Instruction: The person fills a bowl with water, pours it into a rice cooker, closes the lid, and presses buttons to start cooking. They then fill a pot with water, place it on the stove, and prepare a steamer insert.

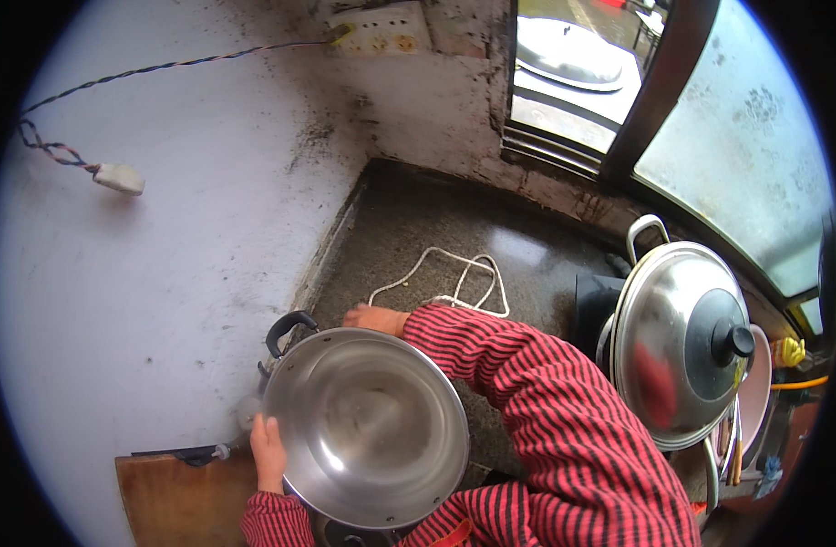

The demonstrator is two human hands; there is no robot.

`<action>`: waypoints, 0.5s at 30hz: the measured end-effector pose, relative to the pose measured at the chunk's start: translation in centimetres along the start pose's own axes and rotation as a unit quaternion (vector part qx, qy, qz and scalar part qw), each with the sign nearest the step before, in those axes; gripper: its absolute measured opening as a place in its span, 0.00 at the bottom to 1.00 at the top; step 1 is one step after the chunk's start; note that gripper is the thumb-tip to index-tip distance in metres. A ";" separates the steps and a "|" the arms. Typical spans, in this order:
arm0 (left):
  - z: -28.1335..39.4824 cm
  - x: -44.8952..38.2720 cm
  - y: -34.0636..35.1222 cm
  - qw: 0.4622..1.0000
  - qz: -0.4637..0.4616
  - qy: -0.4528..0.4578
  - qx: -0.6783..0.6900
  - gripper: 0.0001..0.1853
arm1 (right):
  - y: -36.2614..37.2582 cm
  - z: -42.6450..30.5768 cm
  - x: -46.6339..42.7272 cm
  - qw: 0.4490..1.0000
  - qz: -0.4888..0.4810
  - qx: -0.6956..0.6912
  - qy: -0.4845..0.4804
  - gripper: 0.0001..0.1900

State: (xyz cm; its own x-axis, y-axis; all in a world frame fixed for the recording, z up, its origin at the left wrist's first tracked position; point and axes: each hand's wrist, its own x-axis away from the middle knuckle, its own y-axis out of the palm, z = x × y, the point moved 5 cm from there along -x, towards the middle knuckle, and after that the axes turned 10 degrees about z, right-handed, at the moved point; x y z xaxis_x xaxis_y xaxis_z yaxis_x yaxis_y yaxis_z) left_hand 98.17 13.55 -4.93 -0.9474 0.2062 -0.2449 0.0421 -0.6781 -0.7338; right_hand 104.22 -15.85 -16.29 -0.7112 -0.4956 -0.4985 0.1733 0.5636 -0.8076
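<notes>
A wide stainless steel pot (384, 424) with a black loop handle (291, 328) is tilted so that its inside faces me. My left hand (268, 448) grips its rim at the left side. My right hand (377, 318) is by the upper rim, its fingers partly hidden behind the pot; whether it holds anything cannot be told. Just beyond the right hand, a white rope (483, 263) lies in loops on the dark stone counter (404, 219). Both forearms are in red and black striped sleeves.
A lidded metal wok (678, 342) stands on the right, with a pink basin (756, 383) and utensils beside it. A wooden board (185, 499) is at the lower left. A white plug (119, 179) hangs on a twisted wire by the wall. A window (726, 137) borders the counter.
</notes>
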 end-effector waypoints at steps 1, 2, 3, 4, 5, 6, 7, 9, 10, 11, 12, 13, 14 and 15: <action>-0.2 -0.2 0.5 1.000 0.001 0.005 0.001 0.13 | 3.2 2.1 1.6 0.999 -0.020 -0.033 0.004 0.16; -0.2 -1.1 1.1 1.000 0.007 0.012 0.004 0.12 | 5.4 3.9 2.7 0.997 -0.041 -0.060 0.004 0.17; -0.5 -1.3 0.8 1.000 0.001 -0.006 0.014 0.12 | 5.4 3.2 2.2 0.994 -0.064 -0.082 0.018 0.18; -0.1 -0.9 0.5 0.999 -0.012 -0.023 0.025 0.12 | 5.4 2.6 2.2 0.994 -0.026 -0.100 -0.023 0.19; 0.4 -0.7 0.3 0.998 -0.027 -0.038 0.037 0.12 | 5.5 2.3 1.9 0.987 0.001 -0.161 -0.027 0.18; 1.0 -0.8 0.2 0.998 -0.030 -0.044 0.039 0.11 | 5.2 1.9 1.7 0.975 0.024 -0.221 -0.027 0.18; 1.1 -0.9 0.1 0.998 -0.027 -0.042 0.033 0.11 | 4.6 2.0 1.6 0.958 0.049 -0.280 -0.025 0.18; 0.5 -0.5 -0.1 0.998 -0.017 -0.047 0.023 0.11 | 2.0 2.5 0.2 0.983 -0.016 -0.082 0.162 0.18; 0.1 -0.3 -0.3 0.998 -0.013 -0.052 0.031 0.11 | -1.4 1.6 -0.7 0.966 -0.048 0.023 0.253 0.18; -0.1 -0.3 -0.3 0.998 -0.012 -0.052 0.039 0.11 | -4.9 1.5 -1.3 0.946 -0.052 0.067 0.313 0.19; 0.4 -0.8 0.3 0.998 -0.020 -0.042 0.051 0.11 | -5.5 4.9 0.2 0.927 -0.070 0.104 0.355 0.20; 0.9 -0.7 0.2 0.996 -0.016 -0.038 0.075 0.11 | -8.1 6.1 0.1 0.899 -0.023 0.076 0.431 0.19; 1.5 -0.7 0.1 0.998 0.007 -0.019 0.067 0.11 | -9.7 9.0 0.5 0.883 0.038 0.030 0.467 0.22; 1.7 -0.6 -0.1 0.998 0.035 -0.003 0.059 0.10 | -12.7 10.3 0.1 0.881 0.109 -0.087 0.453 0.19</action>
State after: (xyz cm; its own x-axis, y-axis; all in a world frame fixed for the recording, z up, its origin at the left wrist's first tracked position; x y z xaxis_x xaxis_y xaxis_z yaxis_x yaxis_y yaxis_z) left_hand 98.17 12.32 -3.66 -0.9453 0.1505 -0.2893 0.0721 -0.7686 -0.6356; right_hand 109.01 -29.84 -9.31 -0.9396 0.3219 -0.1164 0.3214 0.7126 -0.6236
